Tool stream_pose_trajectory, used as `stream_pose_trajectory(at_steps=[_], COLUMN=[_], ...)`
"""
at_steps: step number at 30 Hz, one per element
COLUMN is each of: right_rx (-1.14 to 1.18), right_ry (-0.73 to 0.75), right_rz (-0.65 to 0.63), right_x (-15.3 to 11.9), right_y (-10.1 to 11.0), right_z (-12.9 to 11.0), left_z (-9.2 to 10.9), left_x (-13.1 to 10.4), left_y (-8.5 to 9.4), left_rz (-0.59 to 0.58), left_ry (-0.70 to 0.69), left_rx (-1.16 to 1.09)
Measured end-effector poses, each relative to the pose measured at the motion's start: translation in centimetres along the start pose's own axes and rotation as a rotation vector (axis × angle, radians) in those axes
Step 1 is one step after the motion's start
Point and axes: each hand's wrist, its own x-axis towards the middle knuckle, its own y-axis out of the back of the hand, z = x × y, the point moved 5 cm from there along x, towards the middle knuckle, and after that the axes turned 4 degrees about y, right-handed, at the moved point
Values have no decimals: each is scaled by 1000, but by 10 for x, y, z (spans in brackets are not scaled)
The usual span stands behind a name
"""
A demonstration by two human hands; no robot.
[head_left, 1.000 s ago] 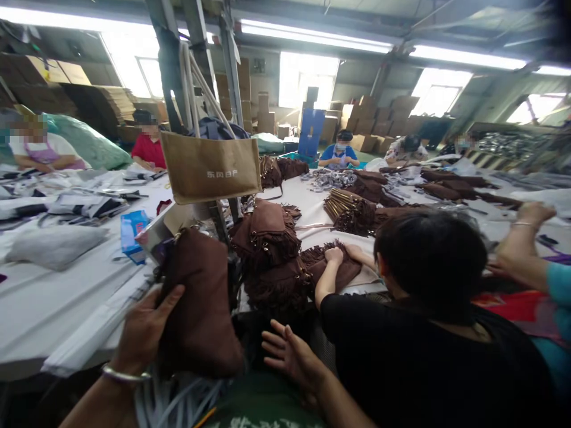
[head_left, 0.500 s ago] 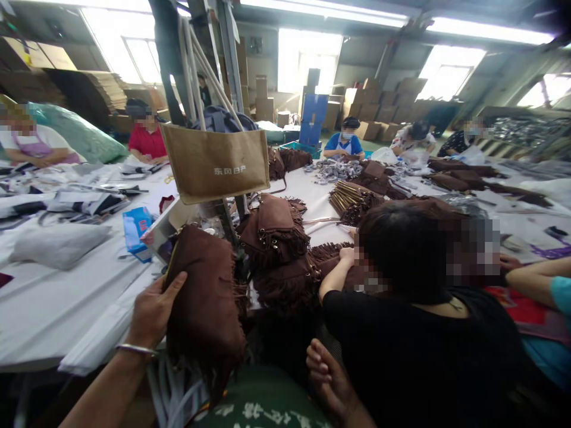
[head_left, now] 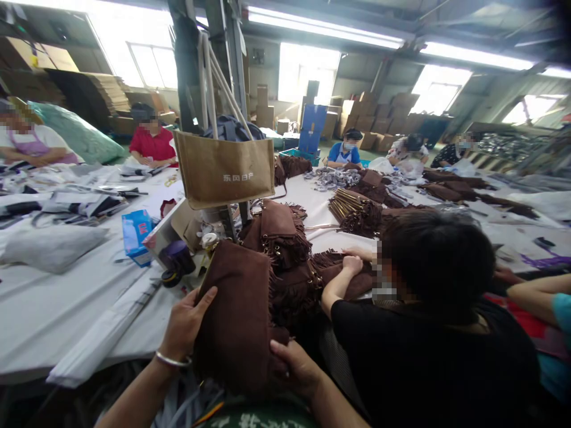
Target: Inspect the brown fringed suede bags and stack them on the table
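A dark brown fringed bag hangs upright in front of me, its fringe along the right side. My left hand grips its left edge, thumb on the front face and fingers behind. Around the lower right edge my right hand is closed, with the thumb on the brown material. Just beyond the bag lies a pile of similar brown fringed bags with brass-coloured fittings.
A person in black leans over the table at my right, hands on brown material. A tan tote hangs from a post. A blue box and purple cup stand left. Several people sit across the white table.
The brown bag and my left hand have shifted right. My right hand has risen from below and taken hold of the bag's lower right edge.
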Motion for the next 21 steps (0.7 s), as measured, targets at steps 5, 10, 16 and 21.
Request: stream_pose_trajectory(at_steps=[5, 10, 16, 21], right_rx=[122, 421, 286, 172], right_ry=[-47, 44, -118, -54], right_rz=[-28, 112, 142, -33], right_x=[-25, -46, -24, 14], right_y=[17, 65, 52, -6], right_z=[2, 1, 14, 7], left_z=[-5, -2, 3, 1], left_x=[4, 11, 16, 10], left_y=[35, 57, 41, 8], left_rz=[169, 319, 329, 175], left_ry=[37, -29, -65, -41], left_rx=[-68, -144, -244, -313])
